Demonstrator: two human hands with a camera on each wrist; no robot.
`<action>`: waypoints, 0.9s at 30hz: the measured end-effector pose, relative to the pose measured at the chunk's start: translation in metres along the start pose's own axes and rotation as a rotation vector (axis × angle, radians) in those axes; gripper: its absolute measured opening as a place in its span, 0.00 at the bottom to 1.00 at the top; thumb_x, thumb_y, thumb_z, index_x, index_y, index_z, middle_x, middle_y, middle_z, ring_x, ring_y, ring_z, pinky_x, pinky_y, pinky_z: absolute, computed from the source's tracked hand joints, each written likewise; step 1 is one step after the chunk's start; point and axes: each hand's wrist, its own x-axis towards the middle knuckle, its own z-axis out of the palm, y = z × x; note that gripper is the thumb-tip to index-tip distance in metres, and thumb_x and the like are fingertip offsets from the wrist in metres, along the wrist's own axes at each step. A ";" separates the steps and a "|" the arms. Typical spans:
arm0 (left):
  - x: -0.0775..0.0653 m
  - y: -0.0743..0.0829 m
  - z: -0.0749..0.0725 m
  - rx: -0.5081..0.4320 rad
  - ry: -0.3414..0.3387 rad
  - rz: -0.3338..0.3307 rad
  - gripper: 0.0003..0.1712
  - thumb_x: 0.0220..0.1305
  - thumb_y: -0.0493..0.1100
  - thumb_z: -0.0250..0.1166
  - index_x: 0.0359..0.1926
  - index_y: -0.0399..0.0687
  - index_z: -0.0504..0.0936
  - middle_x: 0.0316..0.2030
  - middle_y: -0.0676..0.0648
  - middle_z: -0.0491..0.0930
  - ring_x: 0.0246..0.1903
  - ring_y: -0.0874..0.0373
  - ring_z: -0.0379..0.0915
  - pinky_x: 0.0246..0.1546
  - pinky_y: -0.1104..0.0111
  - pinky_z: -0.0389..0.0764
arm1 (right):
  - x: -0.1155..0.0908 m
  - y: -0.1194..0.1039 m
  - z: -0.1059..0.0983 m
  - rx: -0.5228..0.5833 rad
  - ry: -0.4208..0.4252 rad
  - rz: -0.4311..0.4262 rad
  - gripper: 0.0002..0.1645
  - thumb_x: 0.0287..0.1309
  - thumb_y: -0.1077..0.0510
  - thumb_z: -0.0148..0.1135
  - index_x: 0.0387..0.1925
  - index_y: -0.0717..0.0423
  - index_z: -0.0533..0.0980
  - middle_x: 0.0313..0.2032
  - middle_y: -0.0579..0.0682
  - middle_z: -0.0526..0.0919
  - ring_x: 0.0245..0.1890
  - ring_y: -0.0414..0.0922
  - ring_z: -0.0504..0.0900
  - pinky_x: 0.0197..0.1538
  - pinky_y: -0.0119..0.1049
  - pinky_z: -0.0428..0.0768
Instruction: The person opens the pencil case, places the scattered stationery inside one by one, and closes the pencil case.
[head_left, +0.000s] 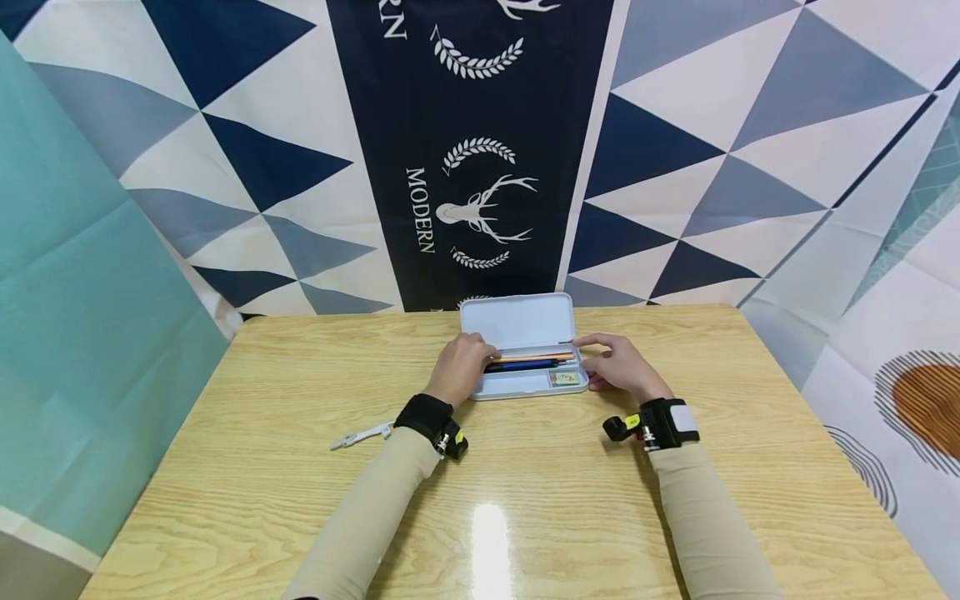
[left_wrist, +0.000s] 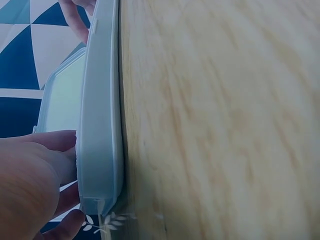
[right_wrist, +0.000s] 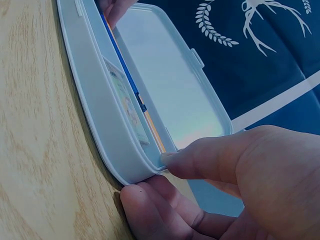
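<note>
A pale blue pencil case (head_left: 517, 385) lies with its lid (head_left: 517, 322) raised at the back of the table. Inside are an orange pencil (right_wrist: 152, 131), a blue pen (head_left: 525, 364) and a small patterned eraser-like block (head_left: 564, 378). My left hand (head_left: 459, 367) grips the case's left end, some fingers over the rim by the pencil ends, others outside; its fingertips are partly hidden. At the right end, my right hand (head_left: 618, 367) pinches the case, thumb at the inner rim and fingers against the outer wall.
A white-and-grey compass-like tool (head_left: 362, 436) lies on the wooden table (head_left: 540, 492), left of the left wrist and partly behind it. A patterned cloth (head_left: 480, 167) hangs right behind the table's back edge.
</note>
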 end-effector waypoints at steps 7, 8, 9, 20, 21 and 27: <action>0.000 0.000 -0.001 -0.013 0.006 0.004 0.09 0.66 0.39 0.66 0.41 0.53 0.92 0.34 0.48 0.87 0.37 0.53 0.81 0.42 0.61 0.86 | 0.000 -0.002 0.000 -0.011 0.008 0.005 0.27 0.66 0.61 0.58 0.66 0.51 0.73 0.45 0.68 0.85 0.23 0.42 0.83 0.26 0.30 0.84; 0.000 0.000 -0.001 -0.011 0.007 0.004 0.09 0.66 0.39 0.66 0.41 0.54 0.92 0.34 0.49 0.87 0.37 0.53 0.81 0.42 0.61 0.86 | 0.000 -0.002 0.000 -0.012 0.008 0.007 0.27 0.66 0.61 0.58 0.66 0.50 0.73 0.45 0.68 0.85 0.23 0.42 0.83 0.26 0.30 0.84; 0.000 -0.001 -0.001 -0.009 0.007 0.005 0.09 0.67 0.39 0.66 0.41 0.53 0.92 0.34 0.49 0.87 0.38 0.53 0.81 0.42 0.62 0.86 | 0.000 -0.002 0.000 -0.012 0.009 0.007 0.26 0.66 0.61 0.58 0.66 0.50 0.73 0.45 0.68 0.85 0.23 0.42 0.83 0.26 0.30 0.84; 0.005 -0.002 -0.008 -0.009 0.040 0.010 0.07 0.65 0.39 0.68 0.41 0.51 0.91 0.34 0.49 0.87 0.37 0.54 0.81 0.41 0.62 0.86 | 0.000 -0.002 0.001 -0.001 -0.003 0.006 0.26 0.66 0.61 0.58 0.66 0.52 0.73 0.46 0.69 0.84 0.23 0.42 0.83 0.26 0.30 0.84; 0.006 -0.002 -0.009 -0.001 0.040 0.008 0.07 0.65 0.40 0.68 0.40 0.51 0.91 0.34 0.49 0.87 0.37 0.54 0.81 0.40 0.63 0.86 | 0.000 -0.002 0.001 0.004 -0.001 0.009 0.26 0.66 0.61 0.58 0.66 0.52 0.73 0.46 0.69 0.84 0.23 0.42 0.83 0.26 0.30 0.84; 0.005 -0.005 -0.011 0.010 0.036 0.011 0.06 0.64 0.41 0.69 0.40 0.51 0.91 0.33 0.49 0.87 0.36 0.54 0.81 0.39 0.63 0.86 | 0.000 -0.001 0.001 0.010 -0.003 0.005 0.26 0.66 0.61 0.58 0.66 0.52 0.73 0.45 0.69 0.84 0.23 0.42 0.83 0.26 0.30 0.84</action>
